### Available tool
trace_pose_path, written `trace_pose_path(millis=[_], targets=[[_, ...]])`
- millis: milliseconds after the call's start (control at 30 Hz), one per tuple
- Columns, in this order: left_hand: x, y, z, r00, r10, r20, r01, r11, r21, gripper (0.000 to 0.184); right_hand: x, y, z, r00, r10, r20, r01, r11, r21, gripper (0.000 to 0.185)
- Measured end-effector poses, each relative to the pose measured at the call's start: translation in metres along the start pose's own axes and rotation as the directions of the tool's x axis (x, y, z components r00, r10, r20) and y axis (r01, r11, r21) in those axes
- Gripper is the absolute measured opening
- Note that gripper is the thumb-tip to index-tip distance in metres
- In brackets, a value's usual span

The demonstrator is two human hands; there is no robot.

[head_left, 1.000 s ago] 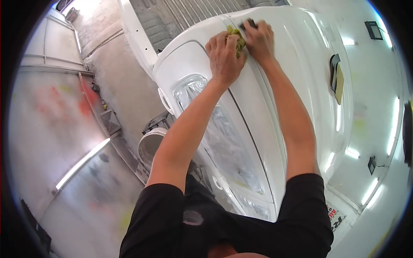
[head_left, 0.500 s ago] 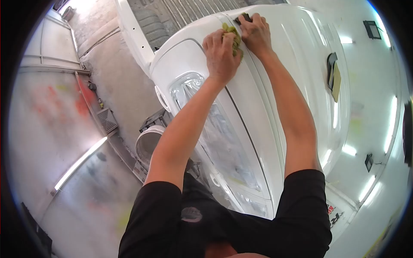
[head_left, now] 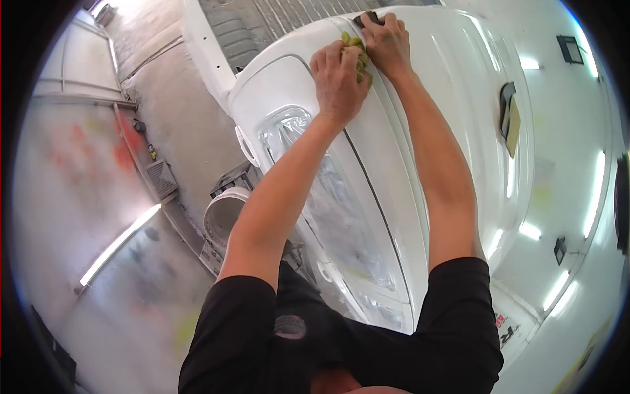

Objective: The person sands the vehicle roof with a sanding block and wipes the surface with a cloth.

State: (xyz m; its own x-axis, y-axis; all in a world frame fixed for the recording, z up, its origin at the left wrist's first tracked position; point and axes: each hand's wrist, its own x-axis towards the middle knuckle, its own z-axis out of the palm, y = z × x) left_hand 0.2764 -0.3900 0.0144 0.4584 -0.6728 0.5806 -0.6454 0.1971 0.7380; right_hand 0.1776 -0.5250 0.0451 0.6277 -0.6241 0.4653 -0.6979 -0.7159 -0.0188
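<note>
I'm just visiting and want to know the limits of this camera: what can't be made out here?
Head view:
- Green wad: mostly hidden by the left hand.
- Dark pad: partly covered by the right hand.
- Bucket: right side, behind the left forearm.
- Wall lettering: too small to read.

head | looks forward and down | near white roof (head_left: 449, 98) | edges dark, perhaps fisheye
</note>
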Motion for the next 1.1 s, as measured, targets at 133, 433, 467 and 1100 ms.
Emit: trace_pose_path(millis=[133,433,467,1100], targets=[[0.0,0.001,0.0,1.0,-0.005,0.004,0.005,1.0,0.007,0.046,-0.115,-0.006,-0.075,0.998,0.033,0.045,-0.036,0.997,0.074,0.042],[0.004,-0.004,0.001,0.999,0.035,-0.008,-0.035,0.999,0.017,0.046,0.01,-0.006,0.002,0.999,0.029,-0.02,-0.029,0.999,-0.04,0.023],[0.0,-0.001,0.003,1.0,0.025,-0.013,-0.025,1.0,0.014,0.046,-0.011,-0.005,-0.012,1.0,0.027,0.004,-0.027,1.0,-0.009,0.025],[0.001,-0.005,0.003,0.991,0.133,0.006,-0.133,0.988,0.074,0.038,-0.199,0.02,-0.111,0.965,0.255,-0.057,-0.257,0.966,-0.023,0.041]])
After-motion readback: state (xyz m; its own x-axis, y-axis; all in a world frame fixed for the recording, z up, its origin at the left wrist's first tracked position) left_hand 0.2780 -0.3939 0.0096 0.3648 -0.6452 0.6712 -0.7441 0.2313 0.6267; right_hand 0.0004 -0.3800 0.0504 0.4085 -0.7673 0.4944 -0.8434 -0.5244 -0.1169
